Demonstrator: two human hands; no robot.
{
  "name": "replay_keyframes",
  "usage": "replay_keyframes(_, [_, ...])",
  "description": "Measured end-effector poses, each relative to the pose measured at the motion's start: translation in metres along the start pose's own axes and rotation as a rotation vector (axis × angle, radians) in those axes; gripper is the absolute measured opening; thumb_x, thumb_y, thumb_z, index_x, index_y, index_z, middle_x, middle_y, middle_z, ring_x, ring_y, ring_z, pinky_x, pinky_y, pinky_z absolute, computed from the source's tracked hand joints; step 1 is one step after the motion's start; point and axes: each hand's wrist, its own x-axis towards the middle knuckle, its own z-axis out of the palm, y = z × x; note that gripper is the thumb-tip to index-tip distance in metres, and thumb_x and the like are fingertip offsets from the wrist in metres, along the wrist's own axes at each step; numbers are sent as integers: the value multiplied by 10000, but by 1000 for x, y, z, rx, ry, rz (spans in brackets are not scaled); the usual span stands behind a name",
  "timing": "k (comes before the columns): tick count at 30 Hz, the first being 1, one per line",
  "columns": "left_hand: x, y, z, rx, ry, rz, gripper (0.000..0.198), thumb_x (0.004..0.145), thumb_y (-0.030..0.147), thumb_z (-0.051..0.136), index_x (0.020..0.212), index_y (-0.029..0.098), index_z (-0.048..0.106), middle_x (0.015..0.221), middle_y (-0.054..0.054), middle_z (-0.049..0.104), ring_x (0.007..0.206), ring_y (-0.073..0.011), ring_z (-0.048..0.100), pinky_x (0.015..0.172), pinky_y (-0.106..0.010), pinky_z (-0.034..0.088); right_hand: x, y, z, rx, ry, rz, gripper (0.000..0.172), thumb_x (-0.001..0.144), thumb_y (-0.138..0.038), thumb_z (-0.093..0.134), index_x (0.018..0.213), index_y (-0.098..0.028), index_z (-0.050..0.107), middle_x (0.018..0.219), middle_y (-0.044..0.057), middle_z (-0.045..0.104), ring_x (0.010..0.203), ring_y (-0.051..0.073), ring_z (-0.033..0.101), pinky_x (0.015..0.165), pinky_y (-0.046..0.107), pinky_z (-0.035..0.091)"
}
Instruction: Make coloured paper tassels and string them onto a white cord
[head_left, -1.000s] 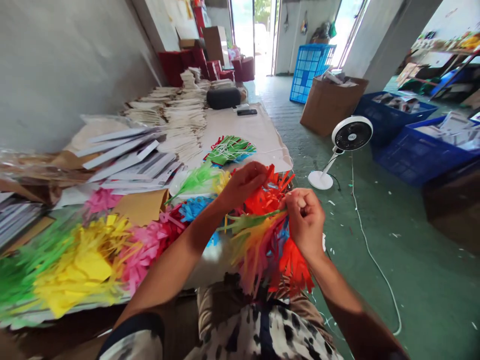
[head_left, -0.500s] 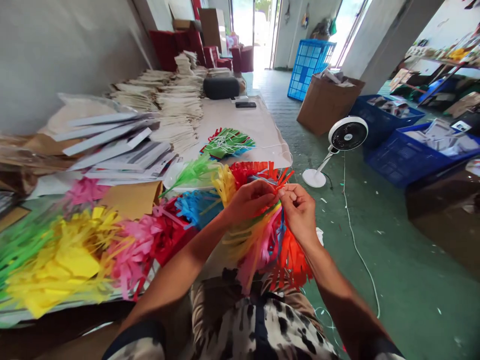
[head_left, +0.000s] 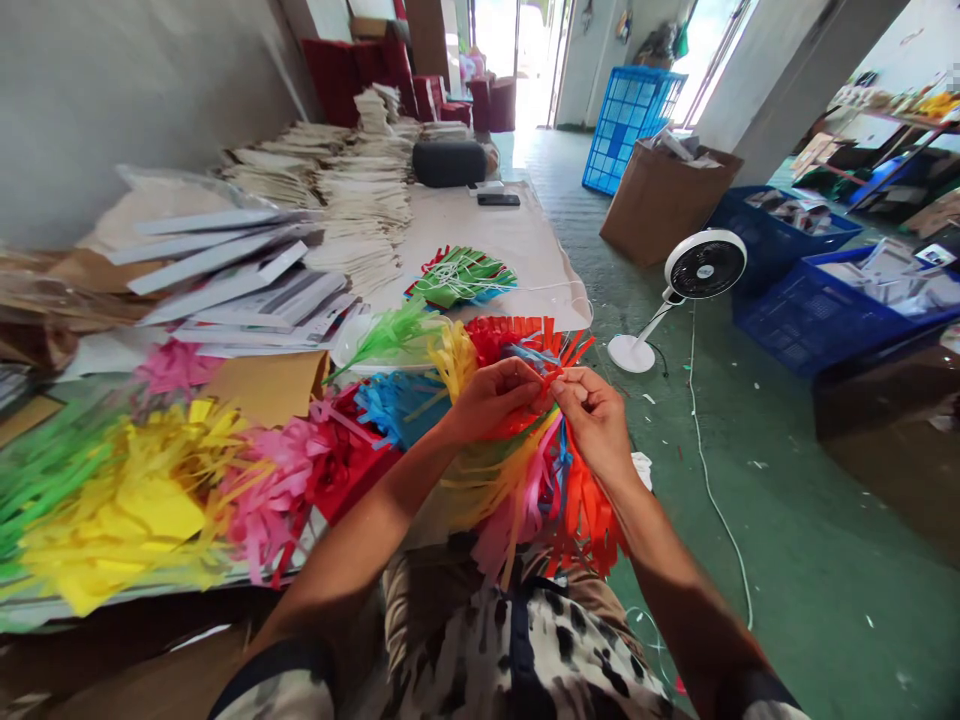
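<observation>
My left hand point(head_left: 499, 398) and my right hand point(head_left: 602, 418) meet above my lap, both closed in a pinch on the top of an orange-red paper tassel point(head_left: 592, 515). Its fringe hangs down below my right hand. Beside it dangle pink fringe strips point(head_left: 521, 500) and yellow ones, apparently from the same bunch. Just beyond my fingers lies red fringed paper point(head_left: 491, 338) on the table edge. Blue fringe point(head_left: 401, 405) and a yellow tassel point(head_left: 452, 355) rest left of my left hand. What my fingertips cover is hidden.
Yellow fringe point(head_left: 142, 500), pink fringe point(head_left: 274, 480) and green fringe cover the table's left. Behind are stacked cards point(head_left: 247, 290), a string-tied green bundle point(head_left: 469, 278) and a phone point(head_left: 499, 200). A white fan point(head_left: 705, 268) and blue crates point(head_left: 825, 300) stand on the floor at right.
Both hands stay pinched together, with only small finger shifts at the tassel's top. My left hand has turned slightly and more orange-red paper shows beneath it. The view has tilted a little.
</observation>
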Motion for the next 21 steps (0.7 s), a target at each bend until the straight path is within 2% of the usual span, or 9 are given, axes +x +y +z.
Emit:
replay_keyframes(3, [-3,-2,0,77,24,-9,369,820,448,888,886,133,709,806,-34,722,702,-113,638,662,-241,487,0,0,0,-2,25,21,364,877,-569,772,875,-223,660,616,-64,524,559,107,397,574,263,307])
replay_keyframes(9, [-4,-1,-1,241,95,9,374,799,471,885,886,134,747,836,-46,752,728,-134,661,677,-254,506,0,1,2,27,15,44,385,852,-581,789,890,-217,671,649,-48,585,577,111,445,576,257,338])
replay_keyframes(15, [-5,-4,3,171,149,21,395,826,503,858,910,145,713,773,-31,727,679,-126,663,671,-256,535,2,3,4,20,33,31,386,853,-580,789,897,-216,666,619,-63,547,555,103,431,565,257,330])
replay_keyframes(18, [-5,-7,6,228,189,40,382,851,500,837,930,153,698,779,-21,722,662,-113,660,630,-233,520,3,6,5,7,57,13,377,875,-572,772,866,-213,656,608,-67,518,549,95,390,557,256,305])
replay_keyframes(21, [-6,-7,8,250,237,47,377,850,491,841,935,161,679,784,-8,712,652,-106,655,602,-220,504,3,8,5,5,55,26,381,886,-587,748,872,-220,647,607,-65,514,549,104,406,562,260,336])
